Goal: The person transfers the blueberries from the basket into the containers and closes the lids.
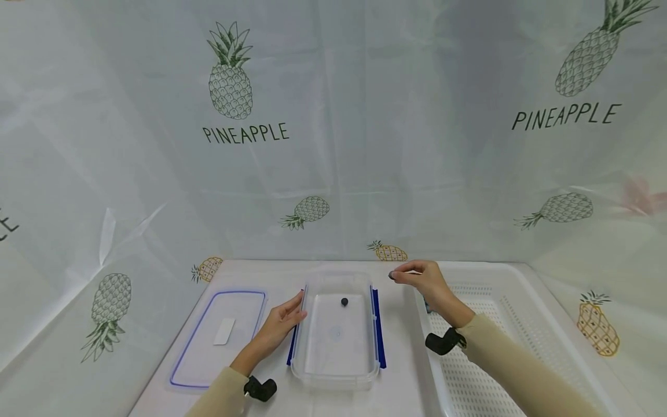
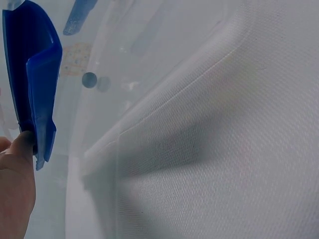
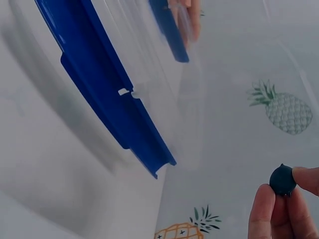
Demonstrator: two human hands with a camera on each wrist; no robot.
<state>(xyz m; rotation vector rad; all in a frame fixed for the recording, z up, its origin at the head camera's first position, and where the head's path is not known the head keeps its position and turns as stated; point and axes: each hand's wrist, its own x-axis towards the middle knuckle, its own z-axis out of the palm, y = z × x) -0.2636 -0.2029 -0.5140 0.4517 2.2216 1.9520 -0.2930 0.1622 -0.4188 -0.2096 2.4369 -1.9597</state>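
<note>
1. Clear plastic box (image 1: 336, 379), one, near worktop (image 1: 402, 347)'s far edge; left hand (image 1: 276, 327) gripping its side.
2. Two dark balls (image 1: 344, 302): one inside, one (image 3: 283, 179) pinched by right hand (image 1: 429, 286).
3. One perforated basket (image 1: 433, 376), right edge.

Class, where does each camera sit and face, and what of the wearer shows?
Head: head-worn, facing forward-down at the clear box; left hand, right hand, sleeves show.
Left wrist: wrist-worn, facing a blue latch; part of the left hand shows.
Right wrist: wrist-worn, facing the opposite latch; fingers of both hands show.
Head and right wrist share the pinched ball.
</note>
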